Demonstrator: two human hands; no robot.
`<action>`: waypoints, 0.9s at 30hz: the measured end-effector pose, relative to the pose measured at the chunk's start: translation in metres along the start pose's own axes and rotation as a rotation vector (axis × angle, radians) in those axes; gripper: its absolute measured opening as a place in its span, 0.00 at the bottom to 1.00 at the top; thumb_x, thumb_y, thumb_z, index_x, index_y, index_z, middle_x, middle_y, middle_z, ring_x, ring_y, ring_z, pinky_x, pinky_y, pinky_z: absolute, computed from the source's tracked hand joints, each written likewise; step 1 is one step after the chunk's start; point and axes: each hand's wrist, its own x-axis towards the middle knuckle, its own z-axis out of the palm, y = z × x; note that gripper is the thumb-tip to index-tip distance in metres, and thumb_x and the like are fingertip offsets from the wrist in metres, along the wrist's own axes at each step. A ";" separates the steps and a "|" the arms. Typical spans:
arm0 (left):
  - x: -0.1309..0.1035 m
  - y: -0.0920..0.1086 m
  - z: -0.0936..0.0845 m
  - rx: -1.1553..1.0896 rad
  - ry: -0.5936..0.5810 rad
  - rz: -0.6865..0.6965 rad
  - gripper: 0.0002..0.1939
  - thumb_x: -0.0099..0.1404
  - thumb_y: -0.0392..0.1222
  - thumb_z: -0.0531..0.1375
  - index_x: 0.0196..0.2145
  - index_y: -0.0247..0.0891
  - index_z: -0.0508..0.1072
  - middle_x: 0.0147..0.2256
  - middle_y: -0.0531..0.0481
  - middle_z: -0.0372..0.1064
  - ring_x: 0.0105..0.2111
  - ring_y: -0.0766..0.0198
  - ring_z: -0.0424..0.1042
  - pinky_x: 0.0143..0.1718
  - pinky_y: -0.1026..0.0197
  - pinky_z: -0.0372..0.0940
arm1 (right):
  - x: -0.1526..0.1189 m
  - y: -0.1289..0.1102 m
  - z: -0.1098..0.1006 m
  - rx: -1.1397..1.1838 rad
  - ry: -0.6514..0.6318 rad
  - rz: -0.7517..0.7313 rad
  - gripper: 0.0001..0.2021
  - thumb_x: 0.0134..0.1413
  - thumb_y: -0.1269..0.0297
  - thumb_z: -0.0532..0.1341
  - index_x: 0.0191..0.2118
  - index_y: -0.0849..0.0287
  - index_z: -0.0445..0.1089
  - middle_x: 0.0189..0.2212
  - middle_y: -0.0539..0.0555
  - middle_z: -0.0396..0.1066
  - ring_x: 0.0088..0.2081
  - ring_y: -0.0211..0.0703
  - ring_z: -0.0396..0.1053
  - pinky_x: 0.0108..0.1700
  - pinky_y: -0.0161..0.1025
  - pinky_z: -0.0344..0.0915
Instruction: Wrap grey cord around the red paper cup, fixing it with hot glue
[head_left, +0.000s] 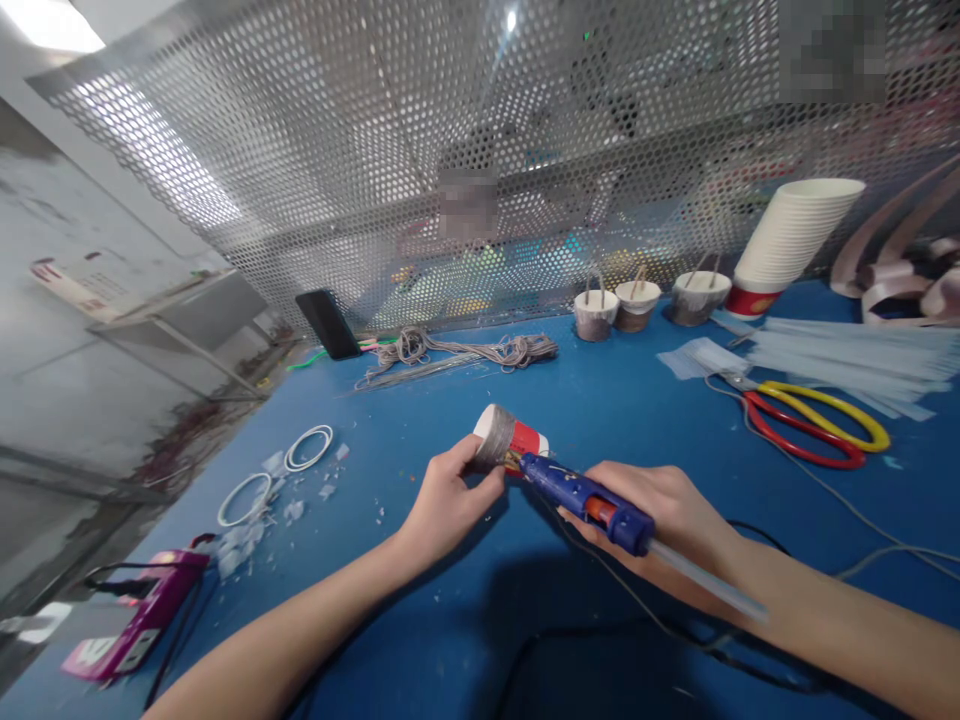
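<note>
A small red and white paper cup, partly wrapped in grey cord, lies on its side in the fingers of my left hand, its wrapped end toward the left. My right hand is closed around a blue glue gun, with a clear glue stick sticking out of its back. The gun's nozzle is at the cup's side, by the edge of the cord wrapping. Whether the tip touches the cup is too small to tell.
Behind are grey cord bundles, a leaning phone, wrapped cups with handles and a cup stack. Scissors and glue sticks lie right. White rings and a purple power strip are left.
</note>
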 end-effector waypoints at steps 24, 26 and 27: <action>-0.001 0.000 0.000 0.053 -0.002 0.003 0.05 0.54 0.37 0.55 0.22 0.36 0.65 0.21 0.56 0.60 0.23 0.69 0.57 0.25 0.67 0.55 | -0.002 0.000 -0.005 -0.103 -0.043 -0.087 0.07 0.57 0.64 0.54 0.32 0.60 0.65 0.23 0.52 0.70 0.23 0.39 0.67 0.24 0.35 0.53; -0.001 -0.001 0.000 0.059 -0.008 0.014 0.05 0.55 0.37 0.54 0.23 0.36 0.65 0.21 0.56 0.60 0.23 0.69 0.57 0.25 0.67 0.55 | -0.002 0.000 -0.004 -0.095 -0.052 -0.100 0.07 0.57 0.63 0.54 0.31 0.60 0.64 0.22 0.52 0.69 0.22 0.39 0.67 0.24 0.35 0.53; -0.001 -0.002 0.000 0.063 -0.011 0.014 0.05 0.55 0.37 0.54 0.23 0.36 0.65 0.21 0.56 0.61 0.23 0.69 0.58 0.25 0.67 0.55 | -0.002 0.000 -0.003 -0.087 -0.056 -0.105 0.07 0.56 0.63 0.54 0.31 0.60 0.65 0.22 0.52 0.69 0.22 0.39 0.67 0.24 0.35 0.53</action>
